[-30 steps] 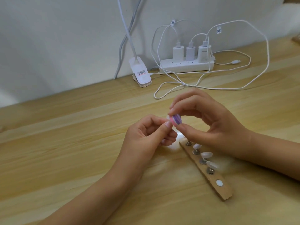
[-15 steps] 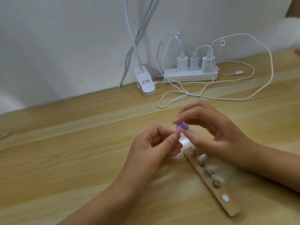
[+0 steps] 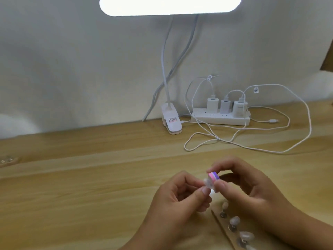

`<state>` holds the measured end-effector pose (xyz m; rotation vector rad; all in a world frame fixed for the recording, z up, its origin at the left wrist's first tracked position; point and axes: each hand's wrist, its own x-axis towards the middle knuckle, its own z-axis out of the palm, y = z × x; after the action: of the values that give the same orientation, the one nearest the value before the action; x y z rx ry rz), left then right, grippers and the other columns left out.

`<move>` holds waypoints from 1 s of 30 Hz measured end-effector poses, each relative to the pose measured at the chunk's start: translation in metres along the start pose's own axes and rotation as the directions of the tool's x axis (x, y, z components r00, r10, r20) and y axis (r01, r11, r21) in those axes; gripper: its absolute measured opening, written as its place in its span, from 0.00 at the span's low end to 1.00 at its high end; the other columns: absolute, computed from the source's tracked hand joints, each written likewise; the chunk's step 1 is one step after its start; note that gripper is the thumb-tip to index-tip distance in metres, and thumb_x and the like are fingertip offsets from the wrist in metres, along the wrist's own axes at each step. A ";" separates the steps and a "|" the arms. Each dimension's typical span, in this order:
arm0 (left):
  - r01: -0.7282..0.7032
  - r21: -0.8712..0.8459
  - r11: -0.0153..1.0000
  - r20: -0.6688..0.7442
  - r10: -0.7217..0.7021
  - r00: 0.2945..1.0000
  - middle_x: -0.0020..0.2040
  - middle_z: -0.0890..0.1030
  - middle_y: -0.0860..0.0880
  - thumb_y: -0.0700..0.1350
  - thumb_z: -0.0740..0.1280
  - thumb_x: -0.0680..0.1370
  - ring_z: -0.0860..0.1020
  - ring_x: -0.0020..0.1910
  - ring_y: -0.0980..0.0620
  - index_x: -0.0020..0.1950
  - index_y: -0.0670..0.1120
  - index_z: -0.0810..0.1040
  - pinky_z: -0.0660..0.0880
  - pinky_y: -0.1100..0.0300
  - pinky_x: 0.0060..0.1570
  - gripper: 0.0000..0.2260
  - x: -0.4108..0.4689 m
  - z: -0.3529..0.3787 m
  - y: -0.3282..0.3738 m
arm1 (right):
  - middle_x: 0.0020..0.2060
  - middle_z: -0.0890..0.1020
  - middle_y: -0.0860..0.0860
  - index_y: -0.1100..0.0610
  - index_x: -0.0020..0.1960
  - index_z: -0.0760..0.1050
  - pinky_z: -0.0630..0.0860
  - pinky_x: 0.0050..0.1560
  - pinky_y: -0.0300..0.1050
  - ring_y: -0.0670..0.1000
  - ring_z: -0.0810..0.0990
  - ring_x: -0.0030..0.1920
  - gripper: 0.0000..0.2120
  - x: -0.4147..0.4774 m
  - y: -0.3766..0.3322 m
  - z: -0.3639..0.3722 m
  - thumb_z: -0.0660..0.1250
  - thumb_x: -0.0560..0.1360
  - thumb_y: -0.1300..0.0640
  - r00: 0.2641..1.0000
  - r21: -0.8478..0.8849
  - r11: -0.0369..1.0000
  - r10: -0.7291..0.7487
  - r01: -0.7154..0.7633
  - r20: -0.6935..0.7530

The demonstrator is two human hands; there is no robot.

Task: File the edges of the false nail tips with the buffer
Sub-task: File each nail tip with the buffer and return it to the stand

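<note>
Desk feed, looking down. Right hand [image 3: 250,190] pinches the small pink-and-purple buffer [image 3: 213,176] between thumb and forefinger, above the wooden table [image 3: 90,195]. Left hand [image 3: 178,199] has its fingers curled, thumb and forefinger pinching a clear nail tip [image 3: 207,184]. The buffer seems to touch its edge, though I find the contact blurred. A cardboard strip [image 3: 225,231] lies lower right, with spare nail tips [image 3: 234,220] on its pegs.

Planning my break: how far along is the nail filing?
Done: no finished tip can be told apart. In hand: the left hand holds one nail tip at the buffer pinched in the right hand. Left: three tips in view on the strip.
</note>
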<state>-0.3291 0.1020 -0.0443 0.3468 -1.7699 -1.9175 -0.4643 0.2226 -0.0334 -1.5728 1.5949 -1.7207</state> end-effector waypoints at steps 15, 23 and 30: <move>0.004 0.009 1.000 -0.019 -0.003 1.000 0.31 0.82 0.44 0.42 0.72 0.69 0.80 0.29 0.52 0.39 0.43 0.74 0.74 0.66 0.31 0.07 0.000 -0.002 0.001 | 0.46 0.83 0.52 0.46 0.53 0.81 0.80 0.47 0.40 0.51 0.84 0.43 0.19 0.000 0.003 -0.001 0.73 0.69 0.36 0.992 0.066 0.994 0.090 -0.084 -0.086; 0.001 0.058 0.998 0.003 -0.001 1.000 0.31 0.82 0.45 0.43 0.73 0.69 0.79 0.29 0.53 0.33 0.54 0.79 0.74 0.65 0.33 0.07 -0.002 0.000 0.002 | 0.43 0.83 0.53 0.49 0.47 0.81 0.80 0.42 0.38 0.48 0.83 0.38 0.08 0.001 0.002 -0.002 0.75 0.70 0.49 0.992 0.073 0.993 0.098 -0.092 -0.079; 0.020 0.061 0.998 -0.008 -0.020 1.000 0.31 0.81 0.45 0.36 0.73 0.73 0.79 0.29 0.53 0.37 0.45 0.77 0.74 0.65 0.31 0.09 -0.003 0.000 0.002 | 0.40 0.83 0.53 0.51 0.46 0.80 0.79 0.41 0.37 0.47 0.82 0.37 0.21 0.003 0.007 -0.004 0.75 0.64 0.35 0.990 0.095 0.990 0.108 -0.100 -0.087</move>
<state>-0.3258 0.1033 -0.0429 0.3936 -1.8301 -1.8765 -0.4716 0.2202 -0.0367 -1.3617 1.5876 -1.8060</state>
